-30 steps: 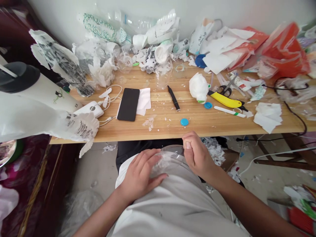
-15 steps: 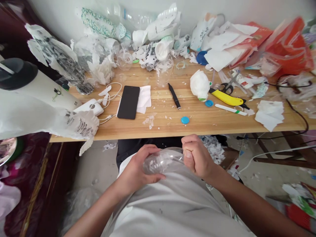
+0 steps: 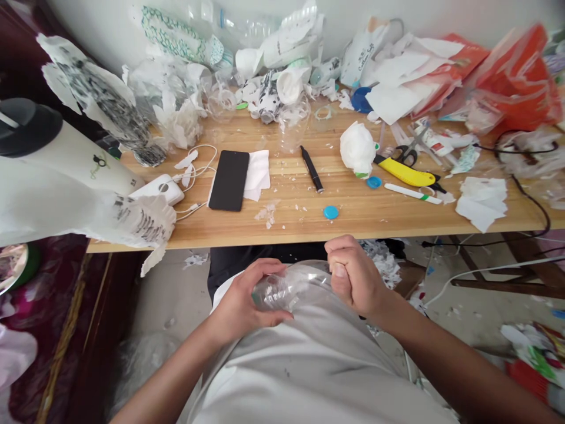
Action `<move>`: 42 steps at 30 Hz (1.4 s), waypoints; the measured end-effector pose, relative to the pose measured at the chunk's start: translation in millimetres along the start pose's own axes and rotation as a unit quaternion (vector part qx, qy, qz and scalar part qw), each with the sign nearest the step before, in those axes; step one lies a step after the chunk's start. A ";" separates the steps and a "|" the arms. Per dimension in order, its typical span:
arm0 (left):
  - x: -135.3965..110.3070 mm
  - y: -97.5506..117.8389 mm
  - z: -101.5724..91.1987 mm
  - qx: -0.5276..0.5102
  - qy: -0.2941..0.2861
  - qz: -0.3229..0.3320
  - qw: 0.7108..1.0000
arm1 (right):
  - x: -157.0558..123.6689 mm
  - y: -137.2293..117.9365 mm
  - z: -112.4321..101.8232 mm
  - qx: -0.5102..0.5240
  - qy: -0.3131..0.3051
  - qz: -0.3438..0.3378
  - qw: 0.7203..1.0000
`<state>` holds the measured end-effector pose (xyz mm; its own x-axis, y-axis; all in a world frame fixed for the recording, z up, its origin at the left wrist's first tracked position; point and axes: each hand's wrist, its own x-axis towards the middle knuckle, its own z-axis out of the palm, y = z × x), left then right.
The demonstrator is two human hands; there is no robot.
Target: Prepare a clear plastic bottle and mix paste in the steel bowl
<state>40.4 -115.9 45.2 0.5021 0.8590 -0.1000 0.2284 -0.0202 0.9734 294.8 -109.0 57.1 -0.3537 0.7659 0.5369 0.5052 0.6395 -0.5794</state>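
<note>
Over my lap, just below the table's front edge, I have a clear piece of plastic bottle (image 3: 293, 287) lying sideways. My left hand (image 3: 247, 297) wraps round its left end, thumb below and fingers above. At its right end my right hand (image 3: 353, 277) is a closed fist, touching or close to the plastic rim; what is inside the fist, if anything, is hidden. On the table in front lie a blue bottle cap (image 3: 331, 212) and a black marker (image 3: 312, 169).
A phone (image 3: 229, 180), a yellow utility knife (image 3: 406, 171), scissors (image 3: 406, 154) and a white paper-covered ball (image 3: 357, 149) lie on the table (image 3: 282, 229). Paper-wrapped bottles crowd the back. A white bottle shape with ragged paper (image 3: 145, 221) juts over the left edge. Paper scraps (image 3: 386, 262) are below.
Both hands stay around the plastic piece. The right fist has shifted very slightly right and up from it, and the view has moved a little.
</note>
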 end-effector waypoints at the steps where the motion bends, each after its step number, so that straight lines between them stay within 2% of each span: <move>1: -0.1 -0.9 0.2 -0.007 0.003 0.002 1.000 | 1.0 0.2 -0.9 -0.001 -0.004 -0.002 1.000; 9: -1.2 -3.5 1.0 -0.030 0.002 0.001 1.000 | 4.0 1.9 -1.8 -0.002 -0.006 -0.027 1.000; 19: -3.2 -4.9 4.6 -0.031 -0.007 -0.027 0.999 | 4.2 -5.2 -1.6 -0.032 -0.019 -0.019 0.999; 24: -2.7 -3.3 5.5 -0.039 -0.003 -0.039 0.999 | 1.4 -3.6 -1.0 -0.015 -0.022 0.000 1.000; 28: -3.5 -3.5 6.2 -0.046 0.006 -0.036 0.998 | -1.4 -3.2 -1.5 -0.016 -0.023 0.030 0.999; 32: -3.8 -3.2 4.7 -0.045 -0.007 -0.031 0.998 | -0.7 -4.3 -0.5 0.004 -0.019 0.014 1.000; 37: -4.4 -3.2 1.7 -0.028 -0.027 -0.013 0.999 | -3.8 -2.2 5.6 0.032 0.018 0.033 0.999; 42: -3.0 -2.5 0.6 -0.002 -0.042 0.001 0.999 | -7.6 2.4 6.3 0.060 0.019 0.014 0.998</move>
<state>38.8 -118.7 43.0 0.5707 0.8130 -0.1155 0.2247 -0.0193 0.9742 293.8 -112.9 47.8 -0.3099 0.7823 0.5404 0.4152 0.6227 -0.6633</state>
